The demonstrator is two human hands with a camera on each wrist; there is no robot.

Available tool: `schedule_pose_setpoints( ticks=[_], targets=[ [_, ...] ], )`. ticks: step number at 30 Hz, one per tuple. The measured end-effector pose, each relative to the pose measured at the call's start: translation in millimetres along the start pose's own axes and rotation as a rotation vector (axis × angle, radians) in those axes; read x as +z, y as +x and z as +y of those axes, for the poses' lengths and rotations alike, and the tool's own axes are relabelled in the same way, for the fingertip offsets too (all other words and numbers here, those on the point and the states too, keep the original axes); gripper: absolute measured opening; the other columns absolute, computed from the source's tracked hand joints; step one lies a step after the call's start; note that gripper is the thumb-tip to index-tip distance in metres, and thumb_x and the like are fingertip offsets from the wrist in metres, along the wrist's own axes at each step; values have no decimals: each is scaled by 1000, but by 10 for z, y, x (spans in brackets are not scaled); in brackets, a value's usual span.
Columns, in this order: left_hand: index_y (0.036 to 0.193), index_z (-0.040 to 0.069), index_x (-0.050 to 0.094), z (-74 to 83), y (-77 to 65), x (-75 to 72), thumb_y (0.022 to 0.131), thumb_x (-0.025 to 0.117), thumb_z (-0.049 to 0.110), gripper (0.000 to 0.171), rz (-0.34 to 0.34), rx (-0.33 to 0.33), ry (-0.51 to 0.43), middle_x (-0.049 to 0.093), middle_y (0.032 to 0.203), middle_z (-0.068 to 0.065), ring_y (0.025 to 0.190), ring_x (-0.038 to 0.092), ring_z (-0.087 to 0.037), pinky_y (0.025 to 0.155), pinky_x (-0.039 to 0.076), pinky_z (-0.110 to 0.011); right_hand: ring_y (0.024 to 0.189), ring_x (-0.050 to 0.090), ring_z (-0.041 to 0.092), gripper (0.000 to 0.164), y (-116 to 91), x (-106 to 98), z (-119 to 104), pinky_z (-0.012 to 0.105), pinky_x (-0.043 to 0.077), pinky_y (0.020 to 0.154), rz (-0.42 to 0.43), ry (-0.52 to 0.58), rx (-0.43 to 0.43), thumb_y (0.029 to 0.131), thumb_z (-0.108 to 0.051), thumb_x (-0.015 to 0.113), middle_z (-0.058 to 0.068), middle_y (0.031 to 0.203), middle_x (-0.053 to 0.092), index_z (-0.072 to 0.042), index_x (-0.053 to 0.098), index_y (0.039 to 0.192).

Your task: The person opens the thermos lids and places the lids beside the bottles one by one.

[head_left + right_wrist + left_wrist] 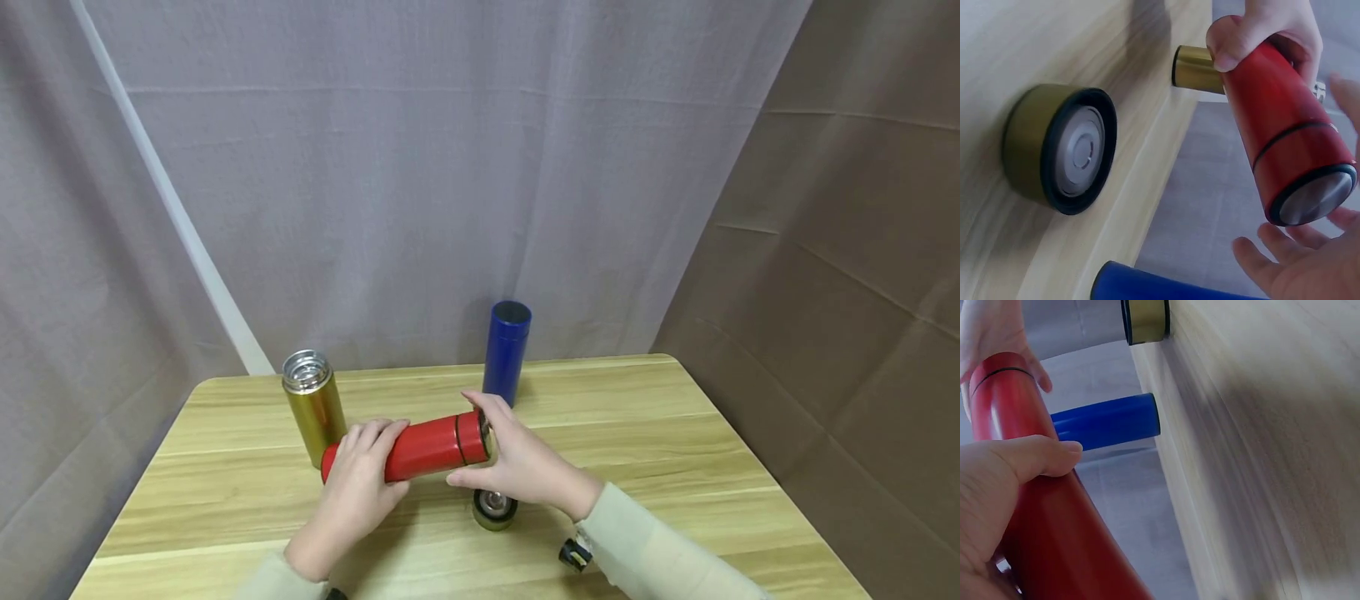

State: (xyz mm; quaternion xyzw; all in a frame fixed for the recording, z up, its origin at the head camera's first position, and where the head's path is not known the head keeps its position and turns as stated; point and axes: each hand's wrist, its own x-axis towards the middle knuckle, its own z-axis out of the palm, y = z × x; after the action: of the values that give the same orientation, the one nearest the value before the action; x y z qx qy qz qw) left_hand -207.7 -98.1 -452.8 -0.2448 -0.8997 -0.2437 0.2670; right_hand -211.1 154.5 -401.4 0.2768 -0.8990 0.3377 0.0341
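Note:
A red thermos bottle lies nearly level above the table, its lid end tilted slightly up toward the right. My left hand grips its body, with the thumb across the red surface in the left wrist view. Around the lid end, my right hand has its fingers and thumb spread; in the right wrist view its fingertips are close by the red lid. The lid is seated on the bottle and has a dark rim with a shiny disc on its end.
An uncapped gold thermos stands at the left, behind my left hand. Its gold lid rests inner side up on the wooden table, below my right hand. A blue thermos with a dark top stands at the back. Curtains hang behind.

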Motion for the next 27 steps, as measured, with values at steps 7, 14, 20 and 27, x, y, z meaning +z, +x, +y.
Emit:
schedule_pose_setpoints(
  ticks=[7, 14, 20, 27],
  targets=[
    [126, 9, 61, 21, 2, 23, 55, 87, 15, 75, 63, 38, 23, 59, 113, -5, 97, 50, -26, 85, 42, -43, 114, 54, 21, 86, 22, -35, 18, 38, 50, 90, 23, 268, 152, 80, -50, 74, 3, 138, 46, -22, 30, 148],
    [126, 8, 60, 34, 11, 22, 55, 87, 15, 76, 112, 87, 34, 58, 114, -7, 95, 50, -27, 86, 40, -44, 78, 65, 23, 73, 24, -82, 42, 38, 54, 69, -56, 375, 302, 88, -49, 65, 12, 104, 60, -7, 38, 141],
    [128, 9, 59, 46, 30, 13, 57, 85, 13, 76, 109, 100, 46, 57, 116, -8, 99, 50, -28, 92, 38, -44, 58, 60, 21, 74, 22, -112, 23, 33, 49, 56, -68, 351, 373, 87, -58, 61, 9, 89, 60, -4, 42, 136],
    [128, 9, 59, 52, 33, 10, 57, 87, 12, 76, 115, 108, 48, 57, 116, -8, 101, 50, -29, 92, 38, -45, 63, 64, 23, 78, 14, -97, 43, 41, 55, 62, -52, 343, 374, 86, -59, 62, 10, 92, 59, -3, 42, 136]
  ],
)
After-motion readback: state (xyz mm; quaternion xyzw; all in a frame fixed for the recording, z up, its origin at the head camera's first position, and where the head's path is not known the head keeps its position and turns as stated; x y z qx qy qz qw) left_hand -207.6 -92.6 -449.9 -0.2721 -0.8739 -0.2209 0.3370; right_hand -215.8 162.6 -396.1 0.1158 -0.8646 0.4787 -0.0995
